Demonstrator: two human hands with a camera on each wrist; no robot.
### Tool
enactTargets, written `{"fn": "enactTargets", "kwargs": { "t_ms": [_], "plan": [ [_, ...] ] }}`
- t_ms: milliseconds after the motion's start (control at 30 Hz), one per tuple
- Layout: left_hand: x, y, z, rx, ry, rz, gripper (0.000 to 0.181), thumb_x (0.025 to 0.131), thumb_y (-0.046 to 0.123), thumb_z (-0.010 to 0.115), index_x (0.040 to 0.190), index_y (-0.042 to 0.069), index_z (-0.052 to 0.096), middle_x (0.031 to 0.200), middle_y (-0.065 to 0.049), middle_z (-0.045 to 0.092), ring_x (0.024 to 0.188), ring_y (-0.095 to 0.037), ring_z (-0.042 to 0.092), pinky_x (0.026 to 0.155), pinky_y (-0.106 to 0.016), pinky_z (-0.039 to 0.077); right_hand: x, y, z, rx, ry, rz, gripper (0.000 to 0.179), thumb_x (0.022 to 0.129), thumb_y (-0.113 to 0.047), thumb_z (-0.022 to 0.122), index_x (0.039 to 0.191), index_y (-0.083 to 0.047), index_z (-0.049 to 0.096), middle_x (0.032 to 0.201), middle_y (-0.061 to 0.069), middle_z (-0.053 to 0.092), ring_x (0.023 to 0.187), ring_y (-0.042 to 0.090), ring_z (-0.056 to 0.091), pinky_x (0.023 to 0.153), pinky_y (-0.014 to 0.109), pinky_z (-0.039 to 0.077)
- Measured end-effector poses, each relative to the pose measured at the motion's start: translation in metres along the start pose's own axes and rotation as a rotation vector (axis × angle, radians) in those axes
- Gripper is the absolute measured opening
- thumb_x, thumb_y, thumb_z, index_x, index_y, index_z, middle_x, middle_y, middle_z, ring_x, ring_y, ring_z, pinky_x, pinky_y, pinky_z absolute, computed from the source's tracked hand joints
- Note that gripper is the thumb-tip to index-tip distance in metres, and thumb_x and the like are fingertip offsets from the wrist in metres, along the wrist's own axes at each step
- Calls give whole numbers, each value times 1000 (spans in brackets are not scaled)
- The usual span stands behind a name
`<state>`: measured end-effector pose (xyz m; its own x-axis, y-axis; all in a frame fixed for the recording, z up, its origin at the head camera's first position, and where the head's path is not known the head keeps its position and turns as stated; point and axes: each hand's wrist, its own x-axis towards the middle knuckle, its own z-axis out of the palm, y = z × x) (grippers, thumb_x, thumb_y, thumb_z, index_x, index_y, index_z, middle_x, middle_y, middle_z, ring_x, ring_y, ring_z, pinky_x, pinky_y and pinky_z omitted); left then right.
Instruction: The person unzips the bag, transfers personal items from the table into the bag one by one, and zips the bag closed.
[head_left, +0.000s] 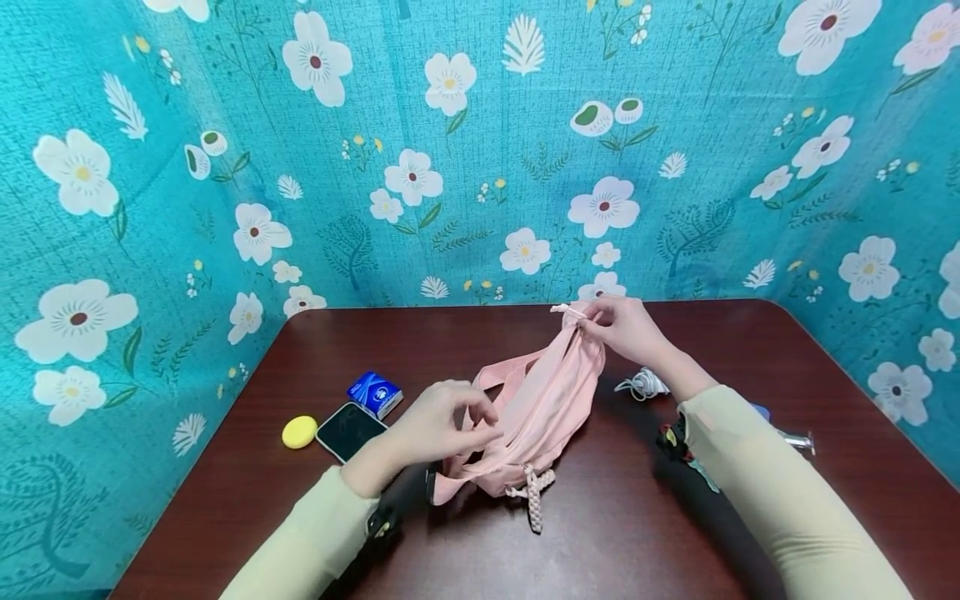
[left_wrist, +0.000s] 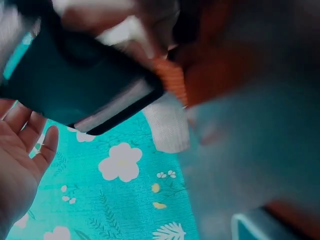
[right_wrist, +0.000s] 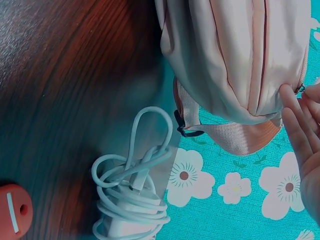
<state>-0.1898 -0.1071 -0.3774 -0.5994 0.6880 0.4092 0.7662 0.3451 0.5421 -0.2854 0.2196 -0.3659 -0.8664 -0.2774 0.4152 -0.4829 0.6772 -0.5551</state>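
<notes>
A pink fabric bag [head_left: 551, 400] with a strap and braided zipper pulls [head_left: 534, 498] stands tilted on the table, its long zipper seam facing up. At its far upper end, my right hand [head_left: 618, 323] pinches a zipper pull [right_wrist: 301, 89] between thumb and finger. My left hand [head_left: 450, 421] hovers beside the near left side of the bag, by the strap, fingers loosely bent and holding nothing. In the left wrist view the hand [left_wrist: 20, 155] has spread fingers, and much of that picture is blurred. The inside of the bag is hidden.
Left of the bag lie a blue tissue pack [head_left: 375, 393], a dark-screened phone [head_left: 350, 432] and a yellow round case [head_left: 300, 432]. A white charger with coiled cable [right_wrist: 132, 210] sits to the right, near a red object [right_wrist: 14, 210]. A flowered cloth [head_left: 480, 167] hangs behind the table.
</notes>
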Motion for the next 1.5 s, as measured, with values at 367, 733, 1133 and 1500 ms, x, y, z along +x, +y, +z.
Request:
{"fn": "enactTargets", "kwargs": {
  "t_ms": [367, 733, 1133, 1500],
  "plan": [
    [24, -10, 10, 13, -226, -155, 13, 83, 35, 76, 83, 24, 68, 70, 19, 59, 65, -3, 55, 60, -22, 46, 0, -3, 4, 44, -5, 31, 7, 88, -8, 70, 90, -1, 69, 80, 8, 66, 81, 29, 70, 65, 32, 51],
    [17, -15, 21, -16, -199, -142, 5, 84, 20, 73, 80, 20, 70, 64, 18, 56, 58, 0, 50, 55, -20, 43, -3, 3, 7, 43, 9, 30, 6, 89, -8, 70, 89, -2, 70, 83, 10, 67, 80, 29, 70, 67, 30, 50],
    [13, -9, 31, -13, 79, -30, 9, 79, 5, 70, 79, 14, 67, 64, 13, 55, 57, 3, 46, 52, -17, 41, -5, 10, 8, 25, 44, 184, 23, 91, -24, 69, 86, -2, 71, 68, 4, 67, 63, 20, 58, 55, 26, 44],
    [11, -1, 33, 3, 152, -6, 6, 78, 7, 71, 80, 11, 67, 65, 9, 55, 57, -9, 52, 52, -16, 40, -29, -12, -6, -55, 18, 149, 19, 86, -22, 75, 88, -3, 73, 78, 4, 69, 72, 21, 61, 60, 31, 46]
  ]
}}
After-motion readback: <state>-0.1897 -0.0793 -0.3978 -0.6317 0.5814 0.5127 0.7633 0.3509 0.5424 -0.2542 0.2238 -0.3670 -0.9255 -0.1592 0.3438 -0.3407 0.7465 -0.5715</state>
